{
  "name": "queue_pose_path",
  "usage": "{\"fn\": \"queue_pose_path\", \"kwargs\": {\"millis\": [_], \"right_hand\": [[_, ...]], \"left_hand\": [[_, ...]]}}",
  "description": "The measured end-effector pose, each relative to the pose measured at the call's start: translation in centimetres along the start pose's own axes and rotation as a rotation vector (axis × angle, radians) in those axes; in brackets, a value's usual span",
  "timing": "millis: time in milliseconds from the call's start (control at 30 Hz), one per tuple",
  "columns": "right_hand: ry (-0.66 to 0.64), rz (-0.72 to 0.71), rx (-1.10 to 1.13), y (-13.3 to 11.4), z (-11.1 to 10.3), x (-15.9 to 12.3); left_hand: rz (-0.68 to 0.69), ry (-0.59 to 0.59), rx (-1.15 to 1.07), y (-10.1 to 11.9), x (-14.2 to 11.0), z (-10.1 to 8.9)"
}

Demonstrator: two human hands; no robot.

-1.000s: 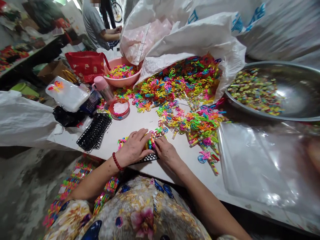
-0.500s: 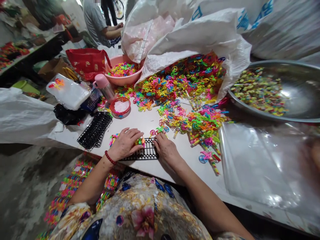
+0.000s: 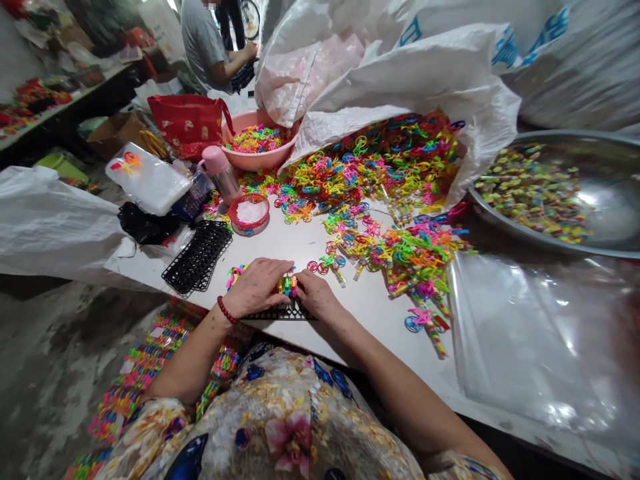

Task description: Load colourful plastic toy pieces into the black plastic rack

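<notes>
A black plastic grid rack [image 3: 300,312] lies on the table edge before me, with upright bright plastic toys [image 3: 287,285] standing in a row in it. My left hand [image 3: 257,288], with a red bead bracelet at the wrist, spans this row, thumb at the near side and fingers at the far side. At the row's right end, my right hand [image 3: 318,297] pinches a small toy against the others; its fingertips are partly hidden. Just beyond lie a few loose toys [image 3: 325,263] with clear candy-filled tubes.
A heap of loose toys [image 3: 420,257] spills from a white woven sack [image 3: 400,87]. Stacked black racks [image 3: 197,257], a red basket [image 3: 249,225] and a pink-lidded flask [image 3: 220,175] stand left. At right are a metal basin [image 3: 600,200] and plastic bags [image 3: 520,333]. Another person [image 3: 203,47] stands behind.
My right hand has moved left along the rack, up against the row of toys. Fewer of the rack's bare slots show between my hands. The whole view has shifted slightly.
</notes>
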State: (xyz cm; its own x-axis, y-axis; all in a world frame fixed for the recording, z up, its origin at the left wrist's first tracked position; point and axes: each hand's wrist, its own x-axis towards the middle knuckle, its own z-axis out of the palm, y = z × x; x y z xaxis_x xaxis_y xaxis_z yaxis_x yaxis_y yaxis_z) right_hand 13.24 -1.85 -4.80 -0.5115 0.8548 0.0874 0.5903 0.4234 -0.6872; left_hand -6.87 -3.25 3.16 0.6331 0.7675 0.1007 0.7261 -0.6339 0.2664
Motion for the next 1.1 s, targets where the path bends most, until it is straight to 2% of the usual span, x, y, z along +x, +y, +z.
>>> {"fn": "queue_pose_path", "kwargs": {"millis": [133, 300, 433, 533, 600, 700, 800, 867, 933, 1033, 1100], "right_hand": [[-0.024, -0.043, 0.083, 0.4, -0.2, 0.6], [0.082, 0.078, 0.305, 0.3, -0.4, 0.5], [0.163, 0.046, 0.269, 0.5, -1.7, -1.3], [0.239, 0.199, 0.365, 0.9, -2.6, -4.1], [0.275, 0.332, 0.443, 0.9, -2.9, -6.0], [0.276, 0.359, 0.424, 0.3, -2.9, -7.9], [0.3, 0.331, 0.379, -0.9, -2.9, -8.2], [0.361, 0.313, 0.328, -1.7, -2.8, -7.8], [0.388, 0.269, 0.281, -2.4, -2.6, -7.4], [0.305, 0.186, 0.365, -3.3, -2.3, -7.5], [0.21, 0.167, 0.45, -3.8, -2.3, -8.0]], "left_hand": [[0.004, 0.019, 0.017, 0.0, 0.0, 0.1], [0.0, 0.008, 0.012, 0.1, -0.1, 0.1], [-0.001, 0.004, 0.038, -0.2, -0.1, 0.1], [-0.035, -0.003, 0.082, -1.0, 0.0, -0.1], [-0.063, 0.041, 0.122, -1.2, 0.0, -0.4], [-0.094, 0.234, 0.097, 0.3, -0.3, -0.9], [-0.15, 0.4, -0.16, 4.2, -0.6, -0.3], [-0.243, 0.392, -0.449, 7.1, -0.5, 1.0], [-0.422, 0.376, -0.782, 9.2, 0.0, 2.8], [-0.686, 0.439, -1.222, 10.3, 0.8, 5.4], [-0.734, 0.462, -1.38, 10.0, 0.9, 6.3]]}}
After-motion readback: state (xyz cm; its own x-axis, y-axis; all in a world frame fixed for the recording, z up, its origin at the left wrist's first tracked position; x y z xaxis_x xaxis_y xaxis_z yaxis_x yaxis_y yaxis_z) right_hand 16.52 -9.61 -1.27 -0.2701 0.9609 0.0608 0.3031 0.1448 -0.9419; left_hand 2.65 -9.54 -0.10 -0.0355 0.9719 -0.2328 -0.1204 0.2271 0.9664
